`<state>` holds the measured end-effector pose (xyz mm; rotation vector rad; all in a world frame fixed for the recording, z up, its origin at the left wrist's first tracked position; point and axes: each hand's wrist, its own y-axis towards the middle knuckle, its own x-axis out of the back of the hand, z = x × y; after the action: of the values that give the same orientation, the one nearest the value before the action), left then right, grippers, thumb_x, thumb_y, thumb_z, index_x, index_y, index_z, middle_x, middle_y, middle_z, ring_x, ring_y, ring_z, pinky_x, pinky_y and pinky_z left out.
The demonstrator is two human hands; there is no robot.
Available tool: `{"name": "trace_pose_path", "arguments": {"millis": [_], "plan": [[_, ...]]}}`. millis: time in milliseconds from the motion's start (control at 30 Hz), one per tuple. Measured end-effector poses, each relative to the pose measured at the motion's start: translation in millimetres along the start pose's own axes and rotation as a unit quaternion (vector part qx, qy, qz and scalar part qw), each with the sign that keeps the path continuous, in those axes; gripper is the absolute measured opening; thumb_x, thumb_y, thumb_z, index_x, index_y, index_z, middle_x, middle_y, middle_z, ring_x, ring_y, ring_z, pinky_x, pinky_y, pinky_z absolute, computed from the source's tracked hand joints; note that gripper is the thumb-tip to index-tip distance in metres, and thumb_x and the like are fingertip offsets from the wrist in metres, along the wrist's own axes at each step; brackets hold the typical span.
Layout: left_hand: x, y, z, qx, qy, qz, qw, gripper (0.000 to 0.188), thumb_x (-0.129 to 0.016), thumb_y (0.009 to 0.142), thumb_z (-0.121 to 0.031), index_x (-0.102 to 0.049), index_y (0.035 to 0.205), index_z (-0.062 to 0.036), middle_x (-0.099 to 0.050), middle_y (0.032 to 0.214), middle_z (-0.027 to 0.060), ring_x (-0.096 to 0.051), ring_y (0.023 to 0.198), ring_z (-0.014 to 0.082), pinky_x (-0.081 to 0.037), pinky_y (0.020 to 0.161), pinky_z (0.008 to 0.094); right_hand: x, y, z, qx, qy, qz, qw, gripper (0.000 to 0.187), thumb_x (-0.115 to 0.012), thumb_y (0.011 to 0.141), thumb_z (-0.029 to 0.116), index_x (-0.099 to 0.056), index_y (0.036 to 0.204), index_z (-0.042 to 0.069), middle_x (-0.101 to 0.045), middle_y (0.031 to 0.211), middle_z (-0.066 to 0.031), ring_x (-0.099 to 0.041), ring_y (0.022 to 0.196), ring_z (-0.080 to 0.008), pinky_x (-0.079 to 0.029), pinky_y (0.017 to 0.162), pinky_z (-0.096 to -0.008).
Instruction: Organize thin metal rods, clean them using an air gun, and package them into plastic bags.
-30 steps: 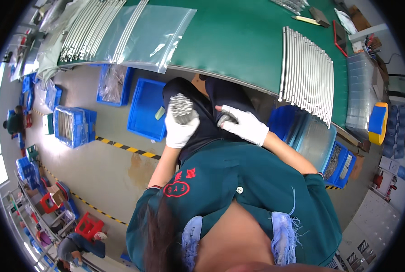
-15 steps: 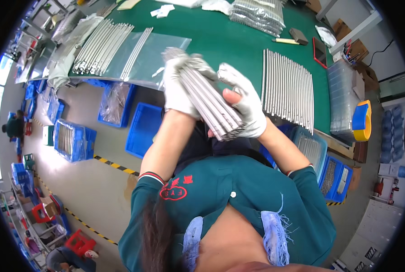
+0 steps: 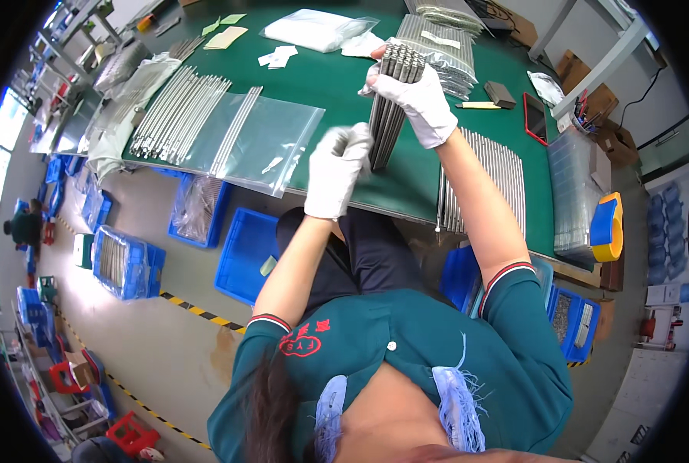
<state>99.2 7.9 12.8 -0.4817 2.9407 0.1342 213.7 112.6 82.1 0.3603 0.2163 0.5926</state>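
Observation:
A thick bundle of thin metal rods (image 3: 388, 119) stands nearly upright on the green table, its upper ends packed together. My right hand (image 3: 415, 94), in a white glove with bare fingertips showing, is closed around the upper part of the bundle. Just left of the rods' lower part is my left hand (image 3: 335, 171), also gloved. Its fingers are curled in and somewhat blurred, and I see nothing in them. Whether it touches the rods I cannot tell. A row of similar rods (image 3: 477, 185) lies on the table to the right, partly behind my right forearm.
More rods (image 3: 176, 116) lie at the left beside a clear plastic bag (image 3: 282, 143) with a few rods on it. Bagged rods (image 3: 437, 58) are stacked at the back. A cutter knife (image 3: 477, 105) and a red-edged tablet (image 3: 536, 118) lie at right. Blue bins (image 3: 244, 251) sit below.
The rod bundle has gone from tilted between both hands to nearly upright on the table. My left hand has come off it and moved lower; my right hand has moved up and farther away.

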Motion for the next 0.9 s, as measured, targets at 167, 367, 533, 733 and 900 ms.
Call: {"name": "trace_pose_path", "arguments": {"millis": [167, 367, 533, 733, 900], "plan": [[-12, 33, 5, -0.185, 0.242, 0.053, 0.951, 0.082, -0.086, 0.062, -0.031, -0.047, 0.127, -0.0008, -0.057, 0.115, 0.0175, -0.057, 0.109, 0.0302, -0.045, 0.094, 0.0353, -1, -1, 9, -0.025, -0.013, 0.083, 0.996, 0.046, -0.073, 0.079, 0.014, -0.054, 0.12, 0.003, -0.065, 0.089, -0.0033, -0.063, 0.088, -0.0132, -0.048, 0.086, -0.0286], [-37, 58, 43, -0.217, 0.246, -0.029, 0.944, 0.049, -0.078, 0.069, -0.029, -0.053, 0.103, -0.0034, -0.065, 0.09, 0.0175, -0.065, 0.085, 0.0354, -0.053, 0.074, 0.0383, 1, 6, -8, 0.013, 0.086, 0.055, 0.995, 0.069, -0.085, 0.07, 0.026, -0.049, 0.124, 0.003, -0.065, 0.097, -0.0078, -0.064, 0.093, -0.021, -0.053, 0.086, -0.0369], [-45, 48, 46, -0.253, 0.205, -0.074, 0.943, 0.051, -0.08, 0.069, -0.028, -0.052, 0.103, -0.0038, -0.065, 0.088, 0.0168, -0.067, 0.084, 0.0345, -0.053, 0.073, 0.0381, -4, 0, -14, 0.019, 0.005, -0.018, 1.0, 0.051, -0.078, 0.077, 0.01, -0.051, 0.12, 0.001, -0.065, 0.091, -0.0074, -0.065, 0.082, -0.0163, -0.055, 0.077, -0.0317], [-39, 47, 39, -0.18, 0.182, -0.023, 0.966, 0.063, -0.084, 0.066, -0.021, -0.05, 0.116, -0.002, -0.065, 0.105, 0.0147, -0.066, 0.094, 0.0265, -0.052, 0.079, 0.0346, -17, 2, -15, 0.054, -0.014, -0.124, 0.991, 0.033, -0.071, 0.077, 0.006, -0.056, 0.106, 0.002, -0.065, 0.082, -0.0037, -0.062, 0.071, -0.01, -0.052, 0.067, -0.0257], [-24, 4, 10, -0.154, 0.231, 0.015, 0.96, 0.058, -0.081, 0.068, -0.029, -0.053, 0.111, -0.0048, -0.068, 0.097, 0.0172, -0.067, 0.092, 0.033, -0.053, 0.078, 0.037, -41, -36, 1, 0.04, 0.091, -0.181, 0.978, 0.027, -0.067, 0.078, 0.0, -0.054, 0.103, 0.0, -0.061, 0.078, -0.0043, -0.061, 0.066, -0.0119, -0.053, 0.063, -0.0278]]}}
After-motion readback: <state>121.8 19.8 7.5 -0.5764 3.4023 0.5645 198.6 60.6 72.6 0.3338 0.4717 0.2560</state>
